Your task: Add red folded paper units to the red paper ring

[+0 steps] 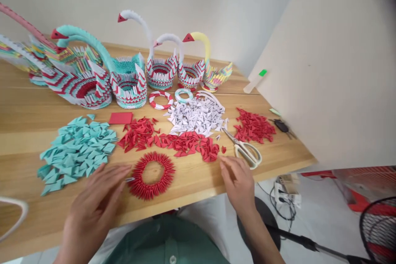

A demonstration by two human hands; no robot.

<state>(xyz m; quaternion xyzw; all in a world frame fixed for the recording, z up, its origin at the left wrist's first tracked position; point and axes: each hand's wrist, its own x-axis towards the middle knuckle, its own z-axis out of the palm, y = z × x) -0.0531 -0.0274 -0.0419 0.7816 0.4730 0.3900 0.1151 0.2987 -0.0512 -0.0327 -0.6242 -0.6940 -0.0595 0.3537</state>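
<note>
A ring of red folded-paper pieces [168, 169], spiky all round, lies flat near the table's front edge. At its left side sits a small whitish piece [130, 179]. My left hand [95, 204] is just left of the ring, fingers stretched out and thumb apart, holding nothing that I can see. To the right, my right hand [239, 179] rests at the table's edge with its fingers loosely bent and thumb apart. Its fingertips are close to a strip of loose red paper triangles [185, 143]. White-handled scissors [247, 152] lie just beyond that hand.
Loose turquoise triangles [78, 146], white triangles [198, 115] and another red pile [253, 126] cover the table [185, 177]. Behind them stand several paper swans [128, 86]. A red card [120, 118], a red-and-white ring [161, 106] and keys [281, 126] lie around.
</note>
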